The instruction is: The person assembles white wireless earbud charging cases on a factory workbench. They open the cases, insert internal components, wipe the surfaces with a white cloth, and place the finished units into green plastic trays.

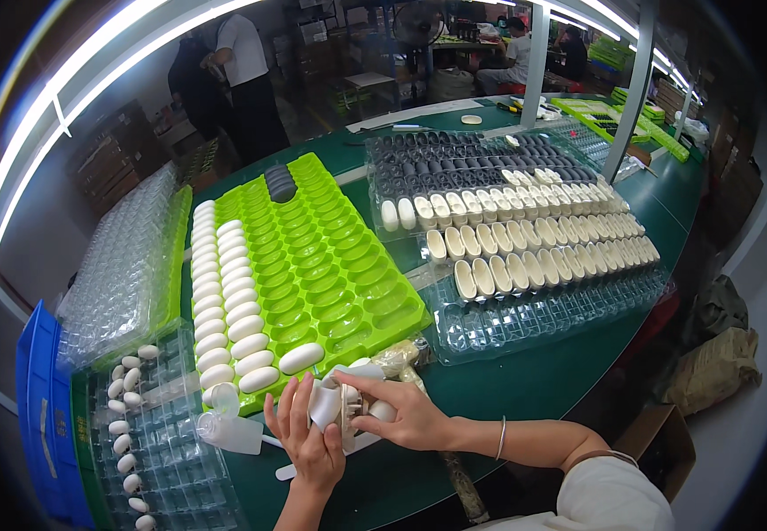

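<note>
Just in front of the bright green tray [361, 305], both my hands are closed around a small white plastic assembly. My left hand [306, 435] holds its smooth white curved shell [322, 404]. With thumb and fingers, my right hand [408, 416] grips a cream ribbed part [352, 410] against that shell; the fingers hide how far the two are joined. One white oval shell [301, 357] lies on the tray's near edge, and columns of similar shells fill its left side. A squeeze bottle [231, 432] with translucent walls lies beside my left hand.
Clear moulded trays [534, 323] at the right carry rows of cream open shells [512, 234] and dark shells [437, 161]. Small white ovals [125, 463] lie on a clear tray at lower left, beside a blue crate [43, 416]. Metal posts [633, 97] rise from the table.
</note>
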A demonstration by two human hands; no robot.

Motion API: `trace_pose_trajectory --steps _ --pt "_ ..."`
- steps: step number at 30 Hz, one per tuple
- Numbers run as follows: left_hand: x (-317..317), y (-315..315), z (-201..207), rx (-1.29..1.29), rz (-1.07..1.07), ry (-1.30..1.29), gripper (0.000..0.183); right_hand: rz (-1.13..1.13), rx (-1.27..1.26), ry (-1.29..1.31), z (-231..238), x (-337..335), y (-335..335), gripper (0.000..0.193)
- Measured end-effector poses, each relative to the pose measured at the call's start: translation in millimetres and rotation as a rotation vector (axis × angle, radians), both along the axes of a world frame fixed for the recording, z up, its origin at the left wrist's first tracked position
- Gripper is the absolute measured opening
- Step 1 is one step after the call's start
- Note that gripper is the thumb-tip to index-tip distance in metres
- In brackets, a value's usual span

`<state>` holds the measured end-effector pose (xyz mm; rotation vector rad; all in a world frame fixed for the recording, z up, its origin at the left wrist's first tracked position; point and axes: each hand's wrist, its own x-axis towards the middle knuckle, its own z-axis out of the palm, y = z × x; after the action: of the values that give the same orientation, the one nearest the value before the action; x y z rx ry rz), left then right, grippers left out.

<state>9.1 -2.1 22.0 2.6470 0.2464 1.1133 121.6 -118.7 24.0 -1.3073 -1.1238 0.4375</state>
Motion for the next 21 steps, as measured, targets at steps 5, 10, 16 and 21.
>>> trace_pose_trajectory --steps 5,10,16,21 --pt "-4 2 3 0.096 0.042 0.039 0.036 0.157 -0.178 0.228 5 1 0 0.052" --pt "-2 3 5 0.101 0.053 0.079 0.030 0.160 -0.202 0.395 6 0 0 0.051" --pt "-4 3 4 -0.113 0.006 -0.004 0.032 0.070 -0.177 0.110 3 -1 2 0.051" --pt "-4 -3 -5 -0.420 -0.137 -0.123 0.042 0.134 -0.201 0.357 12 0 -2 0.051"
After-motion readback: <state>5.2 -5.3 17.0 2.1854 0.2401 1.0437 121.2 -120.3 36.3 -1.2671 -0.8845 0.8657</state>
